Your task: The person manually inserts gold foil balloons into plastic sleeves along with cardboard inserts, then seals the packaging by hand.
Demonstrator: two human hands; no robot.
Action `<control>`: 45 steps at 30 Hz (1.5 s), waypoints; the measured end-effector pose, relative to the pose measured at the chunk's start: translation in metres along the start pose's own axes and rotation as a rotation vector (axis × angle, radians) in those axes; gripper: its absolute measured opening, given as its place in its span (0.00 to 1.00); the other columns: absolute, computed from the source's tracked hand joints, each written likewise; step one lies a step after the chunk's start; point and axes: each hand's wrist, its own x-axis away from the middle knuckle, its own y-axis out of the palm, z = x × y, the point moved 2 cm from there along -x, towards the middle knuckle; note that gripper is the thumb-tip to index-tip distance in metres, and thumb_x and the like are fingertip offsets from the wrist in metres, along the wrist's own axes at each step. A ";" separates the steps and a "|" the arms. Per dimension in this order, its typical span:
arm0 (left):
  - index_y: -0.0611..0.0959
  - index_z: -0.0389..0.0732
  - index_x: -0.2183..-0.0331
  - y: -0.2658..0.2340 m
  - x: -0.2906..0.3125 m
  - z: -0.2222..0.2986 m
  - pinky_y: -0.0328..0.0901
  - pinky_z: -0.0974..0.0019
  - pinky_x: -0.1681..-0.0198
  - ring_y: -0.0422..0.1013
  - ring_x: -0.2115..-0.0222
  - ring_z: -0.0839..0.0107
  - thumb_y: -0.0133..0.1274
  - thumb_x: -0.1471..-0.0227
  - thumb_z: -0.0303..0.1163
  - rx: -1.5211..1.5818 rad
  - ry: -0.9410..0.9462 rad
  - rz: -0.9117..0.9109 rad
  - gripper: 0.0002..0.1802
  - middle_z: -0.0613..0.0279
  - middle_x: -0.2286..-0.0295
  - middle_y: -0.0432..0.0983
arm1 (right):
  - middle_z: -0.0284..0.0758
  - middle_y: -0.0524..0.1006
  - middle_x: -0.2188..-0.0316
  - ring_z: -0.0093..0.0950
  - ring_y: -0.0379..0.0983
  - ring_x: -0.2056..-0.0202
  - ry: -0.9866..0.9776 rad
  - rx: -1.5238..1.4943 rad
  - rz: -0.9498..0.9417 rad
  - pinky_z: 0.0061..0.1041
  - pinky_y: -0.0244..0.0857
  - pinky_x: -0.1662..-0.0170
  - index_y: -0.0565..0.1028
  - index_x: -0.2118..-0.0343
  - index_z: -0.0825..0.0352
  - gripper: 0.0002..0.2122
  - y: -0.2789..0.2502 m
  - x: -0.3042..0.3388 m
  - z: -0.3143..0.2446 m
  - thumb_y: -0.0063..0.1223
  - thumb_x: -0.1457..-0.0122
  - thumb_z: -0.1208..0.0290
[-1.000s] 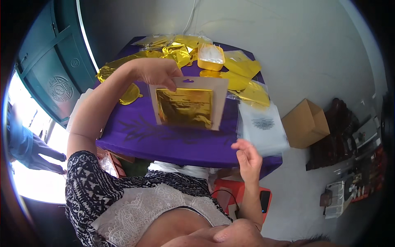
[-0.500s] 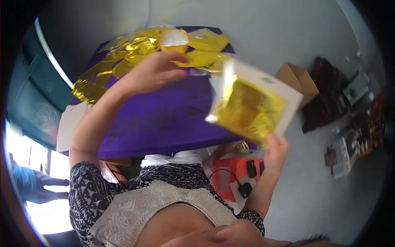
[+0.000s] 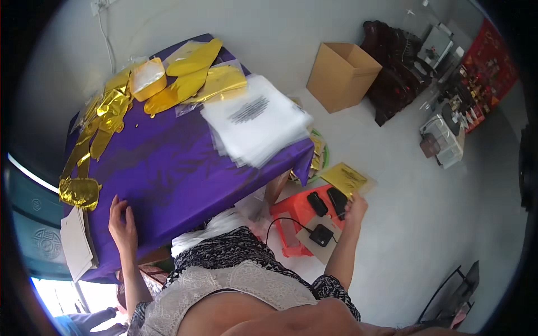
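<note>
"What sort of place?"
"Looks like a room in a home, with a makeshift work corner."
"Judging by?"
"By dark, glossy furniture [image 3: 389,70] and an ornamented green door [image 3: 28,222]; for work, by a purple-clothed tabletop [image 3: 151,162] bearing gold foil pieces [image 3: 114,106] and stacked plastic sleeves [image 3: 263,126]."

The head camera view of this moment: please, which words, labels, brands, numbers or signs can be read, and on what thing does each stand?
No text is clear enough to quote.
Stack of translucent white plastic bags: dark printed lines, too small to read.
Flat gold rectangular packet by the right hand: dark print, too small and blurred.
Round patterned emblem on the teal door: no readable letters.
</note>
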 end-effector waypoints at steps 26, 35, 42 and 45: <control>0.70 0.35 0.43 -0.016 0.024 0.133 0.73 0.73 0.74 0.79 0.73 0.71 0.50 0.43 0.19 1.038 -0.211 -0.553 0.25 0.50 0.50 0.76 | 0.41 0.75 0.82 0.22 0.58 0.85 -0.067 -0.347 -1.285 0.18 0.49 0.82 0.73 0.55 0.79 0.31 0.180 0.164 -0.115 0.40 0.35 0.45; 0.58 0.35 0.37 0.024 0.060 0.129 0.75 0.66 0.58 0.77 0.59 0.68 0.55 0.43 0.21 1.359 -0.173 -1.064 0.36 0.45 0.45 0.68 | 0.43 0.78 0.79 0.25 0.74 0.80 0.075 -0.215 -2.169 0.15 0.52 0.78 0.74 0.57 0.84 0.37 0.241 0.359 -0.066 0.48 0.38 0.40; 0.81 0.32 0.63 -0.019 0.093 0.051 0.74 0.72 0.76 0.78 0.79 0.72 0.53 0.39 0.27 1.370 -0.531 -0.835 0.08 0.57 0.74 0.81 | 0.44 0.78 0.63 0.27 0.75 0.64 0.198 -0.138 -2.354 0.25 0.67 0.61 0.76 0.55 0.79 0.30 0.263 0.451 -0.021 0.45 0.34 0.47; 0.82 0.33 0.64 -0.044 0.114 0.001 0.70 0.75 0.79 0.77 0.80 0.75 0.55 0.40 0.27 1.292 -0.626 -0.760 0.07 0.58 0.74 0.82 | 0.46 0.76 0.57 0.28 0.71 0.58 -0.327 -0.021 -2.288 0.24 0.61 0.58 0.77 0.57 0.79 0.31 0.289 0.488 -0.013 0.42 0.36 0.47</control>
